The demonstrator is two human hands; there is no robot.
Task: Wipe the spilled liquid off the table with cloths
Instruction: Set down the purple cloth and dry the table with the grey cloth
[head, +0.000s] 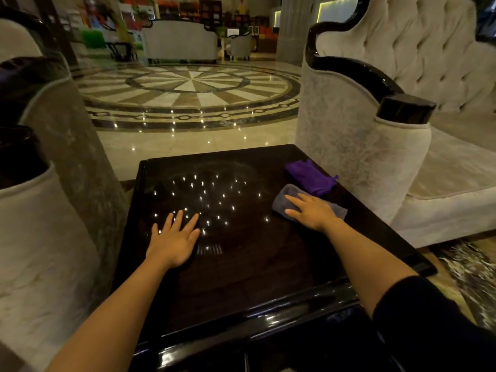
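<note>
Dim lobby, seen from head height looking down. Far back, a patterned marble floor (188,92) with a round sunburst inlay shines with ceiling-light reflections, and a pale sofa (179,42) stands beyond it.

On the right, a large tufted cream armchair (402,76) with glossy dark trim stands just beside the bench. On the left, a second pale chair (40,210) flanks it, partly cut off by the frame.

Between them sits the bench (255,277), a square, dark, highly polished top. Its centre mirrors many small points of light; whether any liquid lies there is hard to tell, because of the glare.

Two bare forearms reach in from the bottom edge. A dark sleeve (418,312) is pushed up on the right arm.

The left hand (174,241) lies flat on the bare top, left of centre, palm down, fingers spread, holding nothing.

The right hand (311,210) lies palm down with fingers extended, pressing on a grey cloth (284,196) near the right edge of the bench.

A purple cloth (311,175), crumpled, lies just behind the grey one, touching or nearly touching it, close to the right armchair.
</note>
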